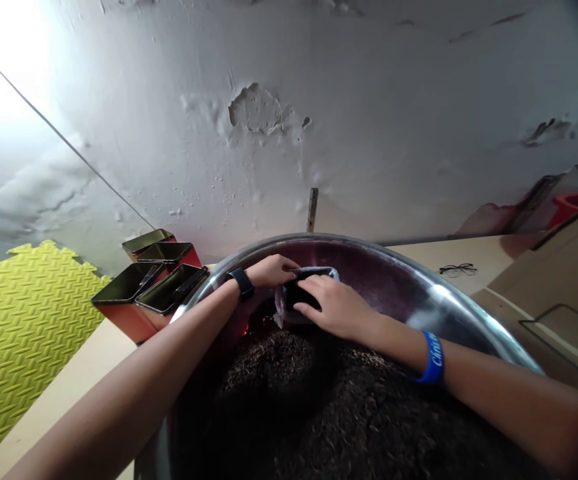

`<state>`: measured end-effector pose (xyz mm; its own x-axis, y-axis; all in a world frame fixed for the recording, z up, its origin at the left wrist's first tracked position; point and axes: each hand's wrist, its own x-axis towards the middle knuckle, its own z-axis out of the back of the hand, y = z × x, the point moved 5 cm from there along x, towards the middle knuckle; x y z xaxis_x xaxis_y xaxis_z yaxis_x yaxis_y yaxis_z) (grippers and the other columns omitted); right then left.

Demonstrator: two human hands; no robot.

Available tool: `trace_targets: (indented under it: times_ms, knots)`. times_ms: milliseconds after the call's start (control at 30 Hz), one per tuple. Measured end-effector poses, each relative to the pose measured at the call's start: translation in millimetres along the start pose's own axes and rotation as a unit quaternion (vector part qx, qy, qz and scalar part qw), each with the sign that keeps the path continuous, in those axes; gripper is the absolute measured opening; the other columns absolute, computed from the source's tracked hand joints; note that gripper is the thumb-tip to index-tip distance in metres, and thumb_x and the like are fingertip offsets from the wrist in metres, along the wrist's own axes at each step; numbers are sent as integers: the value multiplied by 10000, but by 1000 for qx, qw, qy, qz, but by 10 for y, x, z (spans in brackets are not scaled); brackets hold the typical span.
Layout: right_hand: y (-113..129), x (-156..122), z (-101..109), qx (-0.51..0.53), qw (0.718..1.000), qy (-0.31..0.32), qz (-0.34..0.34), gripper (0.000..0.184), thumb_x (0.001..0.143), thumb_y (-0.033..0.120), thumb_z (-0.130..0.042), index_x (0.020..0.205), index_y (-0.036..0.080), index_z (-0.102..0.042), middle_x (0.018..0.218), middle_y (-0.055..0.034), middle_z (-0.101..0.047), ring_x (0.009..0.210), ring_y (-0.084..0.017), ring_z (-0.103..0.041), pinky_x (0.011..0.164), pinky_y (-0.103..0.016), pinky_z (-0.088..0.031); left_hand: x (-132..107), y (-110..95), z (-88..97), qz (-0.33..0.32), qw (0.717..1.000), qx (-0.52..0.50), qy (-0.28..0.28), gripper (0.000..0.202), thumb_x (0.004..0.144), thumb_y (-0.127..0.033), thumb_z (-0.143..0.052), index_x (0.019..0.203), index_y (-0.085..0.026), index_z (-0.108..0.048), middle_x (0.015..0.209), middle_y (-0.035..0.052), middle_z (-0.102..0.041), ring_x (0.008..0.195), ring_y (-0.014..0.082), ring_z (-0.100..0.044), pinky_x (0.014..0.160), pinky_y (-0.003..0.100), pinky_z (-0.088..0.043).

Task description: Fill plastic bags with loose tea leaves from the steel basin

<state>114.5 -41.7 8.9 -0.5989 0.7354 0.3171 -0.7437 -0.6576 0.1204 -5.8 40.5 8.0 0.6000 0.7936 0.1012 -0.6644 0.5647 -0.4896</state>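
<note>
Four red tins (131, 318) stand at the desk's (71, 383) far-left corner, the left hand (273, 270) curls its fingers onto a lined container's (289, 308) rim near the basin's (373, 283) far edge, and the right hand (336, 305) lies half-open, gripping nothing visible, over its mouth.

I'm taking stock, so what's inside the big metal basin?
Dark, loose material and a container, the left hand at its rim, the right hand over its opening. What the material and hands cover can't be seen.
</note>
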Motion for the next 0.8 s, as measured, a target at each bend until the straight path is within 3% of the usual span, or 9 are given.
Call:
trace_targets:
  times_ms: [67,200,400,500,600,667,800]
  knots:
    - [-62,9,54,-17,1000,1,-21,410,853,471,-309,1000,186,-565,977,-82,-587,909,-207,-518,747,-333,-389,1,0,-2,-6,1000,-2,1,331,753,-276,-467,1036,-206,-626,933,-3,-658,804,139,-577,732,211,-423]
    - [-108,-6,-23,-44,996,76,-21,456,845,504,-296,817,177,-614,817,-81,-608,772,-203,-546,679,-333,-395,4,8,-14,-5,1000,-3,6,329,752,-284,-473,1031,-203,-628,926,-1,-660,807,146,-580,703,209,-427]
    - [-9,-32,-37,-32,999,25,26,414,839,470,-357,999,143,-553,962,-110,-563,951,-221,-483,801,-365,-374,-16,-20,4,-12,1000,6,9,345,752,-312,-496,1055,-195,-612,948,9,-653,821,149,-576,753,226,-421]
    - [42,-55,-71,-26,999,33,31,377,845,445,-359,986,146,-540,949,-108,-551,949,-215,-472,805,-365,-369,-22,-43,0,-21,1000,11,15,362,723,-304,-534,1056,-181,-607,968,21,-646,831,153,-573,762,232,-423]
    - [55,-70,-147,-30,997,59,27,362,832,433,-387,997,146,-533,948,-108,-534,936,-216,-469,816,-365,-365,-7,-31,-7,-21,999,33,-9,355,695,-242,-534,1034,-172,-616,972,28,-645,845,163,-571,756,228,-424]
    - [85,-68,-147,-42,997,42,39,406,813,447,-416,1062,140,-507,989,-121,-514,980,-233,-443,843,-384,-348,7,0,-6,-8,998,54,-41,345,692,-181,-487,1007,-175,-628,958,28,-649,839,165,-573,748,227,-424]
    - [348,-102,-70,-27,989,6,148,404,840,452,-354,1022,128,-513,963,-121,-520,947,-220,-443,801,-370,-364,17,41,-20,18,994,75,-79,389,666,-97,-411,970,-172,-642,906,33,-660,787,158,-582,717,219,-425]
